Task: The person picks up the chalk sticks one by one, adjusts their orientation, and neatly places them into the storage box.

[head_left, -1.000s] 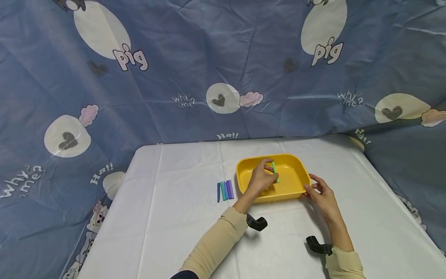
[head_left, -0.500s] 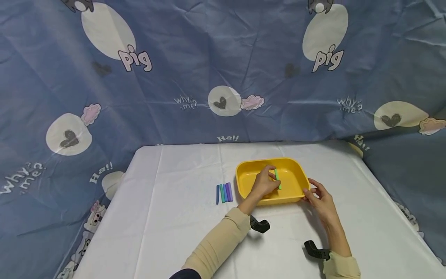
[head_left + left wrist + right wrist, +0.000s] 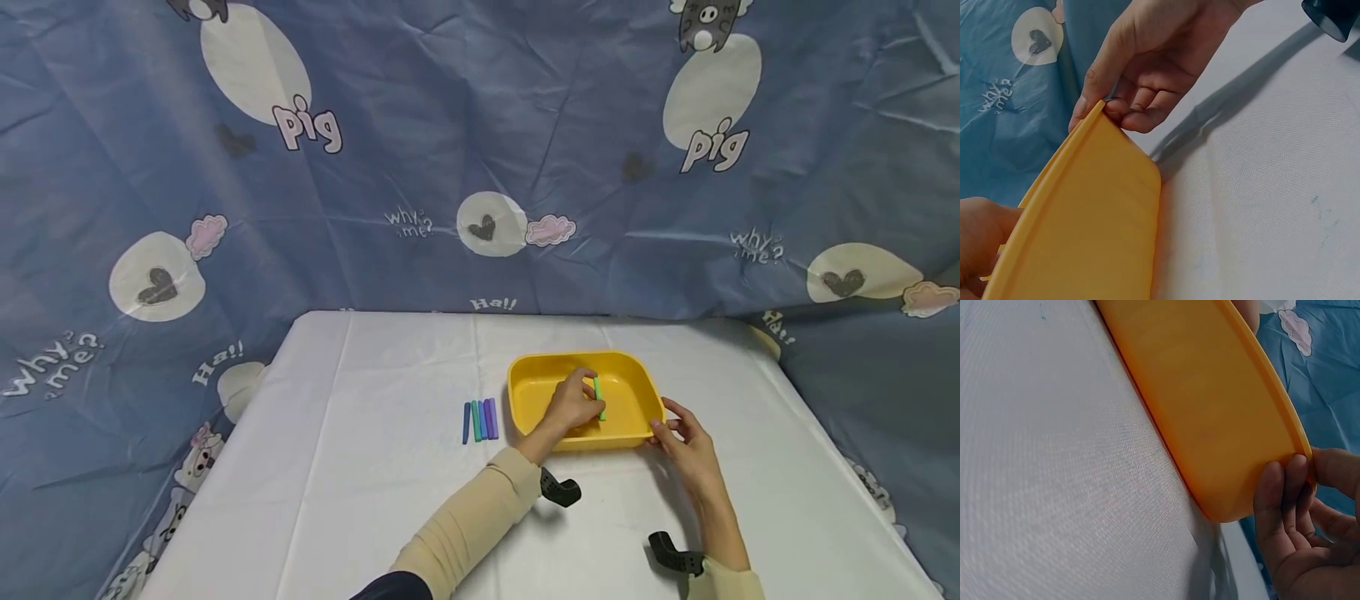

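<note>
A yellow plastic tray point(image 3: 540, 443) stands on the white-covered table, slightly right of centre in the head view. My left hand point(image 3: 572, 404) reaches over its near rim and pinches a slim light-green stick point(image 3: 599, 398), possibly a crayon or chalk, inside the tray. Whether the stick touches the tray floor I cannot tell. My right hand point(image 3: 692, 450) holds the tray's near right corner, thumb at the rim and fingers against the outer wall, as the right wrist view shows. In the left wrist view, the tray wall point(image 3: 1097, 212) mostly hides the left hand point(image 3: 984, 237).
Left of the tray, several sticks lie side by side, among them a dark blue stick point(image 3: 467, 422), a green stick point(image 3: 476, 421) and a purple stick point(image 3: 492, 418). A blue printed cloth point(image 3: 405, 275) hangs behind the table point(image 3: 390, 367). Black camera mounts sit at both wrists.
The head view has tilted, so the scene sits lower in frame. My left hand and the light-green stick have moved slightly rightward within the tray; my right hand keeps its hold on the corner.
</note>
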Motion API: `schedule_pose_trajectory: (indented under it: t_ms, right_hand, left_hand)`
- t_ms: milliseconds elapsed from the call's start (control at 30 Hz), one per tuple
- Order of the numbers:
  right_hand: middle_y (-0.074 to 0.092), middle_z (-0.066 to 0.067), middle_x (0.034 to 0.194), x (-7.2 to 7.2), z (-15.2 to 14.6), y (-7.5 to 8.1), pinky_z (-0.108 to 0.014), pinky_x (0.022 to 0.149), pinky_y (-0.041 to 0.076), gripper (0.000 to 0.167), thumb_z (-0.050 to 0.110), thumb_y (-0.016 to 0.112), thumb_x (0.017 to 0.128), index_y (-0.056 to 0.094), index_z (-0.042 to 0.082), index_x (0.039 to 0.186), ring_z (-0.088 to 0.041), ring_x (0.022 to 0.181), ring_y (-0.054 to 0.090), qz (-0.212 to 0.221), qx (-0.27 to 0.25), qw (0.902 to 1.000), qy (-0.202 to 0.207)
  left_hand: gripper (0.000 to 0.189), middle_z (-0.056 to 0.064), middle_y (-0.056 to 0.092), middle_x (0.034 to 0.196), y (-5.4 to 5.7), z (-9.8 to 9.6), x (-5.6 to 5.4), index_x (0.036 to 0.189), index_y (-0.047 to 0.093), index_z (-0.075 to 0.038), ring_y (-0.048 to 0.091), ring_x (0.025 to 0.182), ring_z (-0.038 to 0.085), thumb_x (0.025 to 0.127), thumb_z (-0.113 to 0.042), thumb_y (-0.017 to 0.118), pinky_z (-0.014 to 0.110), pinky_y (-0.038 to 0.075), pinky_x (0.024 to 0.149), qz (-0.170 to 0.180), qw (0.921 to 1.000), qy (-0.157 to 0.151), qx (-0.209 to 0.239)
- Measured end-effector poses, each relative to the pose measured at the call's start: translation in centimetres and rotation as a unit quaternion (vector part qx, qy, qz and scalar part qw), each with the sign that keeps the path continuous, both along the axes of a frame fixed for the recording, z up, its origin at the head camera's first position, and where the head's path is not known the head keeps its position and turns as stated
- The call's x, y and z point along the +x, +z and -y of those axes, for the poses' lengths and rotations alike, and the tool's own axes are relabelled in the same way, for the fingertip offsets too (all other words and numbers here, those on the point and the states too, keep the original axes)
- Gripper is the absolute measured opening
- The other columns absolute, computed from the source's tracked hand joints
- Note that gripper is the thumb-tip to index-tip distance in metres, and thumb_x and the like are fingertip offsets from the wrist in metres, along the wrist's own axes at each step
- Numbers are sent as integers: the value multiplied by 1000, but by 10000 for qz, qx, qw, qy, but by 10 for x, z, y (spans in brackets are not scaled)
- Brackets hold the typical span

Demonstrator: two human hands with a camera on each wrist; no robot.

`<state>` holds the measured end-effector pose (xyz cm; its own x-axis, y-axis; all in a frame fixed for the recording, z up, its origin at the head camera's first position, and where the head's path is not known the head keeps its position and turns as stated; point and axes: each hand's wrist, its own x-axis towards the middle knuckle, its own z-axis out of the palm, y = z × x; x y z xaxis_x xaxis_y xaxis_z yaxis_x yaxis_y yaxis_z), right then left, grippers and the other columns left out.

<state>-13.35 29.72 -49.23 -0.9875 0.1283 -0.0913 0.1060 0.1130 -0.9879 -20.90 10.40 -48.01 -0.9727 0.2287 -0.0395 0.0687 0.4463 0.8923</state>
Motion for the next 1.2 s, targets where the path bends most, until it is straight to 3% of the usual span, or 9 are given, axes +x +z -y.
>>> schedule_pose_trajectory:
  t_ms: [233, 767, 967, 1200]
  right_hand:
    - [51, 8, 89, 0, 2, 1, -17, 73, 56, 58, 15, 59, 93, 33, 5, 144, 0, 73, 61, 39, 168, 9999, 4]
    - [52, 6, 90, -2, 2, 2, -18, 72, 56, 59, 14, 60, 93, 33, 4, 144, -1, 72, 61, -8, 96, 10000, -6]
    - [51, 8, 89, -1, 2, 2, -18, 73, 56, 59, 14, 59, 93, 33, 5, 145, -1, 73, 61, 47, 90, 9999, -7]
    - [52, 8, 89, 0, 2, 1, -18, 73, 56, 59, 15, 59, 93, 32, 6, 145, -1, 73, 61, 57, 34, 10000, -6]
  left_hand:
    - [50, 3, 64, 84, 0, -5, 0, 127, 53, -8, 54, 61, 9, 80, -11, 70, 19, 43, 54, 49, 9999, -37, -91]
    - [47, 0, 59, 69, 4, -15, -3, 125, 54, -9, 51, 54, 11, 81, -9, 69, 20, 40, 51, 365, 9953, 223, -869]
    - [44, 3, 61, 89, 2, -22, -5, 119, 58, -10, 49, 71, 13, 78, -13, 72, 22, 45, 67, 176, 9875, 301, -1534]
    - [43, 7, 63, 105, 5, -25, -4, 117, 58, -9, 54, 85, 16, 77, -14, 73, 25, 49, 79, 211, 9851, 287, -1684]
